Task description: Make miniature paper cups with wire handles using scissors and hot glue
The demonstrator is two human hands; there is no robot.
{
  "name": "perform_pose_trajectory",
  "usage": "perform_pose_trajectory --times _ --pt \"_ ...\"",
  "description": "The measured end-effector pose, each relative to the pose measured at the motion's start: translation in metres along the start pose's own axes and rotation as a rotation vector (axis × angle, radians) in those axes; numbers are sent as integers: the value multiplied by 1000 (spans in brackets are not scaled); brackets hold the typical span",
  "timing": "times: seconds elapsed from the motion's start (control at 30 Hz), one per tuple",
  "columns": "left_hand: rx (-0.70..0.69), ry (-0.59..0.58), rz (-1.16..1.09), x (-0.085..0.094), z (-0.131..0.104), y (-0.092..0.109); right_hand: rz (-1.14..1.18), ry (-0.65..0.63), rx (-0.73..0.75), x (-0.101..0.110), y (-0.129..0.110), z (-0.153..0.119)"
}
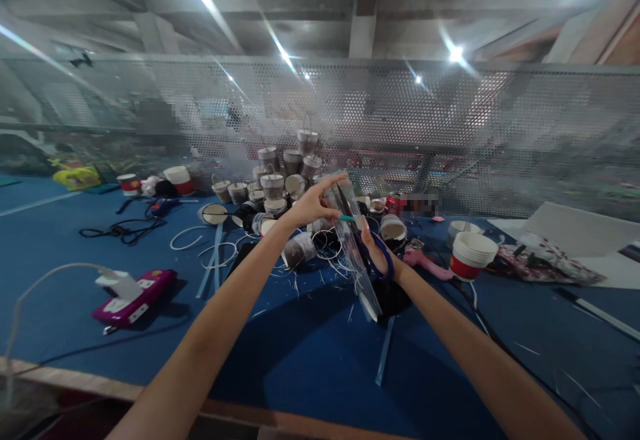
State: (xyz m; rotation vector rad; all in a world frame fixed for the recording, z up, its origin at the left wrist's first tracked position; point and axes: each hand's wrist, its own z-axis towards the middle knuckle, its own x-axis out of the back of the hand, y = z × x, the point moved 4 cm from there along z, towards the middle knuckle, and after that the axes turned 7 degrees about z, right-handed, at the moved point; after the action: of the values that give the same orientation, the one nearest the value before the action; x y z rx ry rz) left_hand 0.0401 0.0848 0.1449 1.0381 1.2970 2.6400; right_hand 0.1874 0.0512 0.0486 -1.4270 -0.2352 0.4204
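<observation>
My left hand (pixel 311 205) pinches the upper part of a clear plastic sheet (pixel 356 263), which hangs tilted over the table. My right hand (pixel 374 250) is wrapped round the dark blue handles of a pair of scissors (pixel 387 268). Their blades point up and left beside the sheet; whether they touch it I cannot tell. A short teal piece (pixel 347 218) shows between both hands. Under the hands lie white cord loops (pixel 327 243), trimmed bits and a small grey bucket on its side (pixel 299 250).
Small grey buckets (pixel 273 187) are piled at the back. On the left lies a purple power strip (pixel 135 298) with a white plug. To the right stand stacked paper cups (pixel 473 253) near a pink glue gun (pixel 427 260). A clear strip (pixel 385 353) lies in front.
</observation>
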Motion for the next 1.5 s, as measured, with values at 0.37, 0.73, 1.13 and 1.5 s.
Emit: perform_pose_trajectory --times 0.37,0.73,1.13,1.5 --pt "-42 -22 3 1 0 -1 -107 13 24 -1 -5 -3" --pt "-37 -52 18 -1 -1 4 -6 -78 9 -4 -1 -3" --pt "-66 -27 -11 -1 -1 3 -86 5 19 -6 -3 -6" --pt "-37 -20 23 -2 -2 5 -79 36 -2 -6 -1 -6"
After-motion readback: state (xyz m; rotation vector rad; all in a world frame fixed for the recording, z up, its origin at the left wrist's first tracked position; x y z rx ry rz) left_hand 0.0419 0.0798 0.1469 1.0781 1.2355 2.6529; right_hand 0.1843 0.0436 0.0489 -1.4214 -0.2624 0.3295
